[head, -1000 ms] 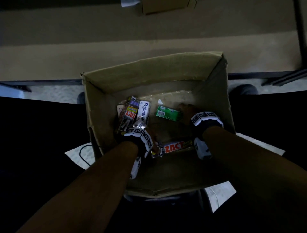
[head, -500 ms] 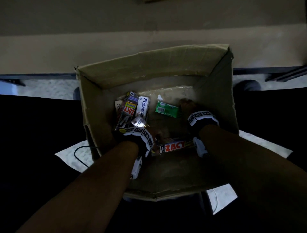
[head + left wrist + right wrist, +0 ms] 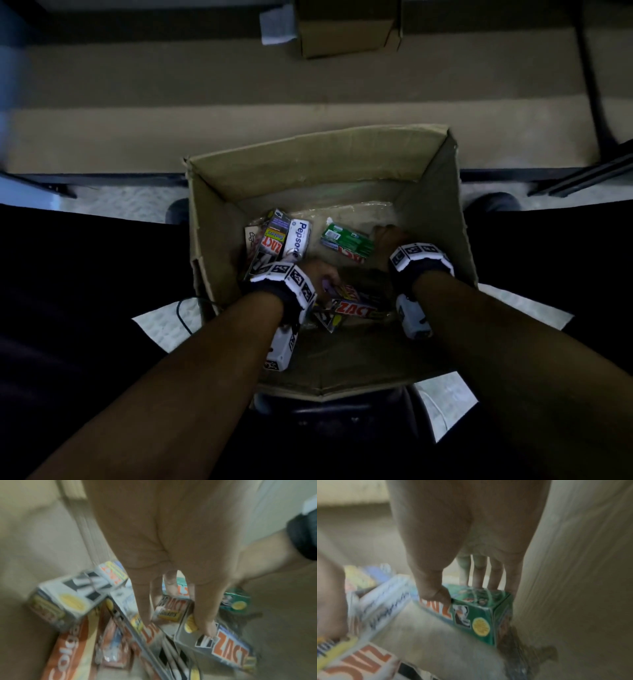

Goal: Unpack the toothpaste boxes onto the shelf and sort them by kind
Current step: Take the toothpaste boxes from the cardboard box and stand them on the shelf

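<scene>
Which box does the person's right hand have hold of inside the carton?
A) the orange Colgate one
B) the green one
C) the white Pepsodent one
B: the right wrist view shows the right hand pinching the top of the green box, next to the carton wall.

Surroundings of your seat, seen from the head camera in dim light.
At the far top centre stands a small brown cardboard box (image 3: 346, 32) with closed flaps, and just beside it on its left lies a crumpled white sheet (image 3: 277, 29). Below you is a pale, speckled floor (image 3: 137, 205), showing in patches between your dark trouser legs (image 3: 85, 274). A thin black cable (image 3: 185, 310) curls across the floor patch on your left. The rounded toe of a dark shoe (image 3: 493, 202) shows on your right. Behind it, slanted black metal bars (image 3: 582, 178) run to the right edge, and a dark pole (image 3: 589, 85) rises above them.
</scene>
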A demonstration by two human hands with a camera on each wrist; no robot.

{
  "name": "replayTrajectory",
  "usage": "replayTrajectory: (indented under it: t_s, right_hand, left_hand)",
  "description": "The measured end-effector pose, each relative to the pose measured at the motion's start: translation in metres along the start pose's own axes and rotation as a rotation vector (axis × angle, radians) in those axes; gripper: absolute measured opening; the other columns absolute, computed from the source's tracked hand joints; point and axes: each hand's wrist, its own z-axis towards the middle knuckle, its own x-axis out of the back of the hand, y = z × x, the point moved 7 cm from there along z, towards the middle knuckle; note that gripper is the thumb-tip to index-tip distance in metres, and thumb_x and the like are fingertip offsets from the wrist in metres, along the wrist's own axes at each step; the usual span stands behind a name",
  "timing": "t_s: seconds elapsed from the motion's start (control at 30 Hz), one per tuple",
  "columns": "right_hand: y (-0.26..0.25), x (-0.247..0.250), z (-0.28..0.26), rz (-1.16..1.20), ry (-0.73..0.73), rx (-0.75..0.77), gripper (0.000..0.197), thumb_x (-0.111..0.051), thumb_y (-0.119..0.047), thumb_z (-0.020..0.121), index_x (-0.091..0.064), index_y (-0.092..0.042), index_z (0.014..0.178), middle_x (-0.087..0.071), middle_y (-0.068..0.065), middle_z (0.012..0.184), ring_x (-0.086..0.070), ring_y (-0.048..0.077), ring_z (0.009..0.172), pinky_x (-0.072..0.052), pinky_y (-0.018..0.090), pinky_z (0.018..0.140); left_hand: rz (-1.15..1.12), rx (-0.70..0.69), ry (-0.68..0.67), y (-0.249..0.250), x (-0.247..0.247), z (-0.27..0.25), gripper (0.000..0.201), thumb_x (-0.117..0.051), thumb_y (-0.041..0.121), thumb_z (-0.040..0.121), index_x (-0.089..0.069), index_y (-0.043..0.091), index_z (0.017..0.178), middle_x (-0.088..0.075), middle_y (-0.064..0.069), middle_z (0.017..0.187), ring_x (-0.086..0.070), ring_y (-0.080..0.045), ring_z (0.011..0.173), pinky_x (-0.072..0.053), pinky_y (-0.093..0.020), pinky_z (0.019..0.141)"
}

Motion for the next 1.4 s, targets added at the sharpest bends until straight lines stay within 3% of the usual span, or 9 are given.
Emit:
replayTrajectory:
  t_s: [0.23, 0.47, 0.6, 0.73, 0.8, 0.9, 1.07, 1.23, 1.4]
  right_hand:
    - [0.001, 0.031, -0.034, 0.181, -0.003, -0.039, 0.100, -0.077, -0.064, 0.064, -0.043, -0.017, 0.145, -0.042, 0.009, 0.151, -0.047, 0.034, 0.131, -0.046, 0.041, 0.102]
    - [-0.022, 0.088, -0.093, 0.193, 0.109, 0.024, 0.071, -0.072, -0.064, 0.072, -0.071, -0.010, 0.117, -0.069, 0.008, 0.119, -0.066, 0.023, 0.099, -0.050, 0.025, 0.077]
    - [-0.029, 0.126, -0.134, 0.296, 0.136, 0.077, 0.055, -0.078, -0.046, 0.076, -0.069, -0.019, 0.124, -0.066, 0.002, 0.125, -0.064, 0.017, 0.103, -0.048, 0.020, 0.083]
    - [-0.033, 0.164, -0.169, 0.293, 0.169, 0.118, 0.054, -0.076, -0.047, 0.075, -0.070, -0.019, 0.120, -0.065, 0.001, 0.125, -0.061, 0.016, 0.110, -0.049, 0.027, 0.098]
    - [-0.034, 0.183, -0.183, 0.293, 0.211, 0.145, 0.049, -0.075, -0.045, 0.077, -0.069, -0.017, 0.116, -0.068, -0.001, 0.117, -0.064, 0.012, 0.103, -0.052, 0.023, 0.084]
    - [-0.035, 0.207, -0.204, 0.417, 0.260, 0.211, 0.038, -0.079, -0.037, 0.076, -0.069, -0.021, 0.109, -0.072, -0.010, 0.095, -0.066, -0.002, 0.078, -0.046, 0.012, 0.060]
    - [-0.048, 0.240, -0.252, 0.507, 0.282, 0.340, 0.029, -0.078, -0.029, 0.077, -0.073, -0.021, 0.105, -0.076, -0.007, 0.089, -0.073, 0.009, 0.079, -0.060, 0.033, 0.082]
    - [-0.061, 0.270, -0.303, 0.554, 0.375, 0.484, 0.028, -0.079, -0.023, 0.078, -0.073, -0.027, 0.106, -0.075, -0.007, 0.085, -0.066, 0.001, 0.070, -0.051, 0.023, 0.068]
    - [-0.074, 0.301, -0.353, 0.588, 0.496, 0.573, 0.026, -0.080, -0.026, 0.077, -0.074, -0.030, 0.103, -0.073, -0.002, 0.091, -0.070, 0.003, 0.073, -0.054, 0.025, 0.071]
  left_hand:
    - [-0.046, 0.044, 0.125, 0.011, 0.048, -0.036, 0.037, -0.078, 0.017, 0.083, -0.067, 0.013, 0.118, -0.064, -0.009, 0.127, -0.058, -0.027, 0.118, -0.045, -0.027, 0.091]
    - [-0.125, -0.021, 0.409, 0.033, 0.110, -0.091, 0.028, -0.079, 0.009, 0.080, -0.073, 0.005, 0.106, -0.071, -0.008, 0.107, -0.063, -0.016, 0.098, -0.042, -0.009, 0.072]
    - [-0.146, -0.009, 0.437, 0.051, 0.140, -0.128, 0.027, -0.082, 0.010, 0.077, -0.075, 0.014, 0.102, -0.074, -0.004, 0.104, -0.068, -0.020, 0.099, -0.054, -0.033, 0.093]
    - [-0.073, -0.048, 0.494, 0.079, 0.166, -0.169, 0.028, -0.081, 0.016, 0.078, -0.076, 0.024, 0.103, -0.074, 0.009, 0.100, -0.064, 0.003, 0.085, -0.049, -0.014, 0.083]
    - [-0.031, -0.085, 0.580, 0.099, 0.177, -0.194, 0.027, -0.079, 0.017, 0.079, -0.076, 0.026, 0.104, -0.069, 0.018, 0.093, -0.056, 0.013, 0.074, -0.040, -0.005, 0.072]
    - [0.067, -0.112, 0.709, 0.121, 0.189, -0.226, 0.025, -0.077, 0.028, 0.082, -0.075, 0.037, 0.104, -0.051, 0.027, 0.086, -0.051, 0.007, 0.078, -0.040, -0.016, 0.074]
    - [0.139, -0.170, 0.836, 0.141, 0.200, -0.275, 0.027, -0.076, 0.042, 0.080, -0.069, 0.049, 0.105, -0.056, 0.019, 0.099, -0.054, 0.000, 0.091, -0.048, -0.026, 0.082]
    - [0.100, -0.271, 0.979, 0.149, 0.204, -0.335, 0.032, -0.073, 0.044, 0.083, -0.064, 0.057, 0.111, -0.057, 0.019, 0.103, -0.058, -0.001, 0.100, -0.051, -0.033, 0.089]
    - [0.087, -0.354, 1.190, 0.163, 0.210, -0.392, 0.031, -0.074, 0.039, 0.080, -0.070, 0.051, 0.108, -0.059, 0.019, 0.106, -0.060, 0.000, 0.103, -0.049, -0.018, 0.085]
